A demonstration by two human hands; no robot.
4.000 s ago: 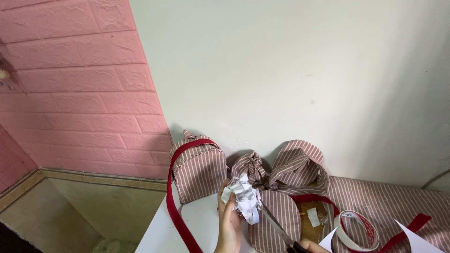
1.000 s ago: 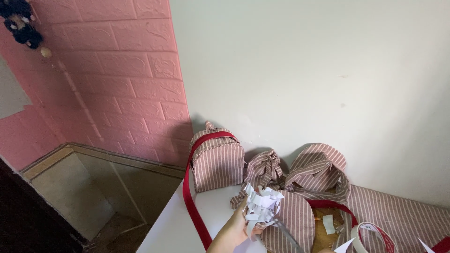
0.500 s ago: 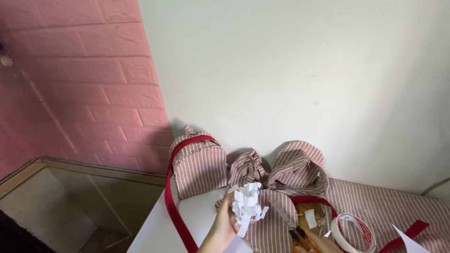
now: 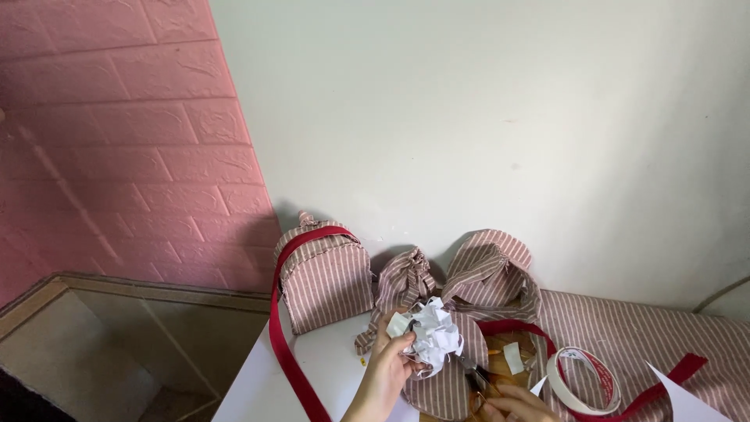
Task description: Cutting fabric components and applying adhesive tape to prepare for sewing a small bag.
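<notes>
Striped fabric (image 4: 625, 328) with red strap (image 4: 285, 352) lies on the white table (image 4: 328, 375). Tape roll (image 4: 584, 379) lies near. The left hand (image 4: 387, 367) grips crumpled paper (image 4: 433, 336) above the fabric. The right hand (image 4: 512, 405) is closed on scissors (image 4: 476, 379).

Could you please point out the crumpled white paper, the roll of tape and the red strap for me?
crumpled white paper (image 4: 434, 337), head view, middle of the wad.
roll of tape (image 4: 564, 388), head view, left side of the ring.
red strap (image 4: 280, 344), head view, stretch hanging beside the striped pouch.
</notes>
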